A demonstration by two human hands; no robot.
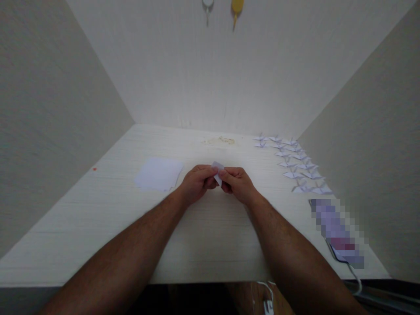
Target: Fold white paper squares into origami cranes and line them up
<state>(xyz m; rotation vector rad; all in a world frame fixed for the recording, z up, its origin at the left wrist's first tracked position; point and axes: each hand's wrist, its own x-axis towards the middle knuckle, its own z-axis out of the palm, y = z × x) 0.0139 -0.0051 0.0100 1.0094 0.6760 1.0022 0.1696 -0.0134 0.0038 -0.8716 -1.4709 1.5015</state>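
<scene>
Between my two hands, over the middle of the table, is a small folded piece of white paper [218,166]. My left hand [197,181] pinches its left side between thumb and fingers. From the other side my right hand [238,182] grips it, thumb lying on the front face. The thumbs nearly meet, and the fingers behind hide part of the folds. To the left of my left hand lies a stack of white paper sheets [159,173]. Folded white paper cranes [297,164] stand in rows at the back right.
A phone-like device [337,234], partly blurred out, lies at the right with a white cable [357,279] running off the edge. Walls enclose the white table [210,245] at left, back and right. Two hooks [236,6], one yellow, hang on the back wall. A small red speck [94,169] shows at left.
</scene>
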